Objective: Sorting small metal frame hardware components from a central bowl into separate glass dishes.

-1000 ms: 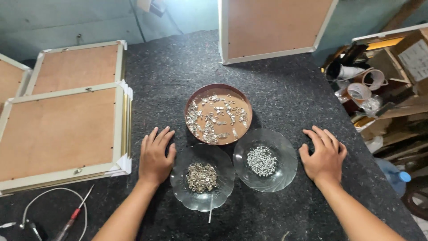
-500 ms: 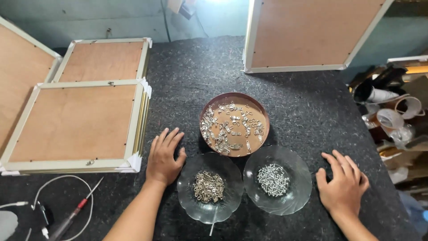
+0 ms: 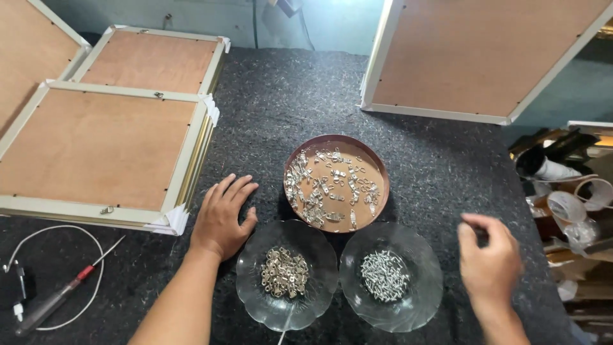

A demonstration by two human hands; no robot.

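Hands are both empty over a dark speckled felt worktop (image 3: 268, 115). The left hand (image 3: 220, 217) lies flat, palm down, fingers spread and open, on the felt just left of a round brown tray (image 3: 381, 167) that holds a scatter of small silver hanger brackets (image 3: 329, 188). The thumb reaches toward the rim of the left glass dish (image 3: 252, 300), close to it but seemingly not touching. That scalloped dish holds a small heap of brassy eyelet-like fittings (image 3: 284, 273).

The right hand (image 3: 488, 259) is raised a little above the felt (slightly blurred), its fingers loosely curled downward and gripping nothing. It sits just right of the right glass dish (image 3: 426, 294), which holds a pile of silver screws (image 3: 383, 276). The two glass dishes touch each other, and both slightly overlap the near edge of the brown tray.

On the left, a stack of white picture frames (image 3: 102, 150) lies face down, brown backing boards upward, with another frame (image 3: 153, 61) behind it. A larger frame (image 3: 485, 57) lies at the upper right. Near the lower left corner are a red-handled screwdriver (image 3: 57, 297) and a loop of white cable (image 3: 60, 230). Rolls of tape (image 3: 565, 204) sit off the right edge of the worktop.
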